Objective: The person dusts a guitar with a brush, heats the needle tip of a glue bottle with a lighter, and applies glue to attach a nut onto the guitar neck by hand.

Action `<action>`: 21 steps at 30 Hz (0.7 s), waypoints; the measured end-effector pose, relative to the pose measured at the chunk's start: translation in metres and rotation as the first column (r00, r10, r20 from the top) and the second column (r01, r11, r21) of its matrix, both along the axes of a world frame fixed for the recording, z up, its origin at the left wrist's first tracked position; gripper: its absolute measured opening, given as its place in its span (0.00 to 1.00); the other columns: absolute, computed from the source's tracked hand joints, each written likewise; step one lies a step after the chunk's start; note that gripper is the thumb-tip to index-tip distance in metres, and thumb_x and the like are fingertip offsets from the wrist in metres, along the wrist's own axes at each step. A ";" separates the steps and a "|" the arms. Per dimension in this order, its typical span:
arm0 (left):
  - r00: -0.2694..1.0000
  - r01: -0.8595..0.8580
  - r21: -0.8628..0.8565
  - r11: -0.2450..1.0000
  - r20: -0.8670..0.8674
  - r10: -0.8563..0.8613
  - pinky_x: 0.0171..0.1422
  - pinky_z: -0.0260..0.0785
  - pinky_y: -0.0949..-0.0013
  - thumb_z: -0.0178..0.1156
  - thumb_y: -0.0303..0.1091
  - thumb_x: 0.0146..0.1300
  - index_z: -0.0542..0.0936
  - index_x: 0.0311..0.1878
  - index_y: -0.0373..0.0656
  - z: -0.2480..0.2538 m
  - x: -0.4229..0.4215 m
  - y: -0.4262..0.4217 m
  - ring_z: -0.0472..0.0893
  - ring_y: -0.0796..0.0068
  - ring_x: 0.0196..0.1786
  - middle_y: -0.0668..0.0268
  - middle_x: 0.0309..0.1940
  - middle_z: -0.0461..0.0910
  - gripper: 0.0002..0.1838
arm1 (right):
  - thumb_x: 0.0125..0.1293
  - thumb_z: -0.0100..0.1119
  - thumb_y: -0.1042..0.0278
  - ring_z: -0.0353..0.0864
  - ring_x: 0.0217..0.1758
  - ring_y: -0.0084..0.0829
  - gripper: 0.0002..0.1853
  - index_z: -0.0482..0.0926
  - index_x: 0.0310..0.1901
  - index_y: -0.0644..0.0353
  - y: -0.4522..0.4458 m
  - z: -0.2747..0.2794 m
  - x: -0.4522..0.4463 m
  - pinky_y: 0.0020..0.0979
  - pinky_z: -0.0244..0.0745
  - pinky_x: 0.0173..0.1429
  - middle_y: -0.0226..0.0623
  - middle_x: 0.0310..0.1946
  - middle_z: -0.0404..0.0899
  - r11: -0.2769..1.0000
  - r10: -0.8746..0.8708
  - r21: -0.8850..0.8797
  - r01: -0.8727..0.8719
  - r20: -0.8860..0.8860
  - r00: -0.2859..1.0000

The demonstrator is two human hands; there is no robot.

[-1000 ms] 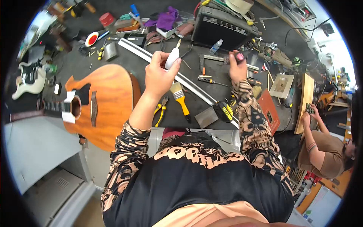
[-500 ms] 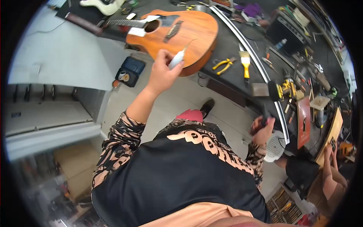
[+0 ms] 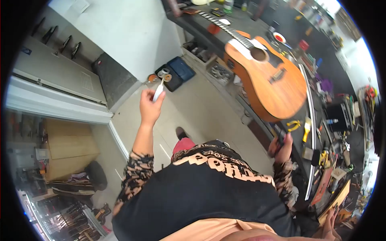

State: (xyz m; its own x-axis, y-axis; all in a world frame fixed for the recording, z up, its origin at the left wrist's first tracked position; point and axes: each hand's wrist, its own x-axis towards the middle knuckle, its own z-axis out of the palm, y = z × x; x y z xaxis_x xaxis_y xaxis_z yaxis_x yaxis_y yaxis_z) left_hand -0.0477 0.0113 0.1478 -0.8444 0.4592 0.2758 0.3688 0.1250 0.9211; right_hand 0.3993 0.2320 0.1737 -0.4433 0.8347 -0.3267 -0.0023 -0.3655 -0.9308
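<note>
My left hand (image 3: 150, 107) is closed round a small white bottle with a thin nozzle (image 3: 159, 91), held over the floor well to the left of the bench. My right hand (image 3: 281, 150) is closed near the bench's front edge, on a dark object that I cannot make out. An acoustic guitar (image 3: 283, 90) lies face up on the bench between and beyond my hands, its neck pointing to the upper left. White sheets (image 3: 240, 49) lie on its top beside the fretboard and soundhole.
Yellow-handled pliers (image 3: 294, 125) and a yellow-handled brush (image 3: 307, 127) lie on the bench near a long metal straightedge (image 3: 312, 104). An open dark blue case (image 3: 181, 69) stands on the floor. Another person's hand (image 3: 330, 225) rests by a wooden board (image 3: 337, 201) at lower right.
My view has turned left, so the guitar now appears farther right. My left hand has moved with the white bottle from over the guitar to over the floor.
</note>
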 end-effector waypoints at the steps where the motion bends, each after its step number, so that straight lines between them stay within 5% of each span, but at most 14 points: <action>1: 0.997 -0.069 -0.002 0.998 -0.019 0.069 0.35 0.64 0.76 0.71 0.33 0.59 0.70 0.40 0.39 -0.010 -0.027 -0.028 0.71 0.82 0.32 0.69 0.29 0.73 0.17 | 0.68 0.37 0.30 0.63 0.11 0.25 0.33 0.71 0.30 0.58 0.015 0.001 -0.051 0.27 0.59 0.17 0.30 0.11 0.65 0.998 0.060 -0.015 -0.061 -0.071 0.996; 5: 0.921 -0.326 -0.035 0.945 0.212 0.326 0.37 0.65 0.76 0.70 0.32 0.60 0.69 0.41 0.38 -0.019 -0.101 -0.145 0.71 0.81 0.33 0.68 0.31 0.74 0.17 | 0.69 0.37 0.29 0.64 0.14 0.25 0.34 0.71 0.31 0.59 0.033 0.025 -0.243 0.27 0.62 0.21 0.30 0.14 0.67 0.978 0.190 -0.056 -0.202 -0.173 0.966; 10: 0.824 -0.532 -0.103 0.840 0.167 0.542 0.39 0.67 0.76 0.69 0.30 0.60 0.69 0.41 0.37 -0.018 -0.169 -0.235 0.74 0.80 0.34 0.65 0.31 0.77 0.17 | 0.73 0.38 0.35 0.73 0.28 0.30 0.32 0.74 0.38 0.63 0.018 -0.009 -0.406 0.31 0.69 0.38 0.36 0.27 0.75 0.874 0.443 -0.071 -0.480 -0.288 0.849; 13: 0.780 -0.607 -0.103 0.788 0.112 0.615 0.40 0.68 0.75 0.70 0.30 0.60 0.69 0.40 0.36 0.001 -0.204 -0.233 0.75 0.80 0.35 0.63 0.32 0.79 0.17 | 0.74 0.39 0.37 0.73 0.29 0.29 0.31 0.74 0.39 0.63 0.001 -0.020 -0.487 0.30 0.69 0.38 0.36 0.28 0.75 0.844 0.512 -0.039 -0.536 -0.242 0.824; 15: 0.743 -0.663 -0.089 0.743 0.040 0.668 0.40 0.68 0.75 0.70 0.31 0.60 0.70 0.40 0.36 0.013 -0.230 -0.217 0.75 0.80 0.36 0.63 0.32 0.79 0.17 | 0.74 0.37 0.36 0.74 0.33 0.28 0.33 0.75 0.40 0.65 0.001 -0.017 -0.544 0.29 0.67 0.40 0.36 0.28 0.75 0.738 0.673 0.215 -0.640 -0.160 0.722; 18: 0.748 -0.660 -0.056 0.749 0.043 0.662 0.40 0.68 0.75 0.71 0.30 0.59 0.70 0.39 0.36 0.026 -0.272 -0.179 0.75 0.81 0.36 0.63 0.34 0.79 0.17 | 0.74 0.36 0.37 0.73 0.31 0.27 0.33 0.75 0.41 0.65 -0.002 -0.011 -0.634 0.28 0.66 0.38 0.35 0.27 0.75 0.662 0.749 0.309 -0.683 -0.279 0.601; 19: 0.782 -0.624 0.020 0.781 0.036 0.623 0.40 0.69 0.75 0.71 0.29 0.58 0.70 0.39 0.37 0.028 -0.289 -0.167 0.75 0.81 0.35 0.63 0.34 0.79 0.17 | 0.72 0.33 0.33 0.69 0.21 0.25 0.36 0.74 0.34 0.65 -0.004 -0.004 -0.664 0.28 0.63 0.27 0.33 0.18 0.71 0.727 0.680 0.132 -0.673 -0.272 0.681; 21: 0.793 -0.609 0.073 0.790 0.026 0.609 0.40 0.69 0.76 0.71 0.29 0.58 0.71 0.39 0.37 0.038 -0.323 -0.147 0.75 0.81 0.35 0.63 0.35 0.79 0.16 | 0.71 0.30 0.32 0.66 0.18 0.25 0.37 0.73 0.30 0.64 -0.004 0.001 -0.730 0.28 0.61 0.25 0.33 0.15 0.69 0.703 0.672 0.097 -0.704 -0.414 0.614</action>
State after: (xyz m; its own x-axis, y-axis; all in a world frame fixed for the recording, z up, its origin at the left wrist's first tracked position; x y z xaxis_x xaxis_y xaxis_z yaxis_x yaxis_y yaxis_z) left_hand -0.3710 -0.1356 0.1862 -0.9426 -0.1719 0.2863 0.2381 0.2552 0.9371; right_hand -0.3305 0.2279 0.1747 -0.9766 0.2131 -0.0308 -0.0758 -0.4742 -0.8772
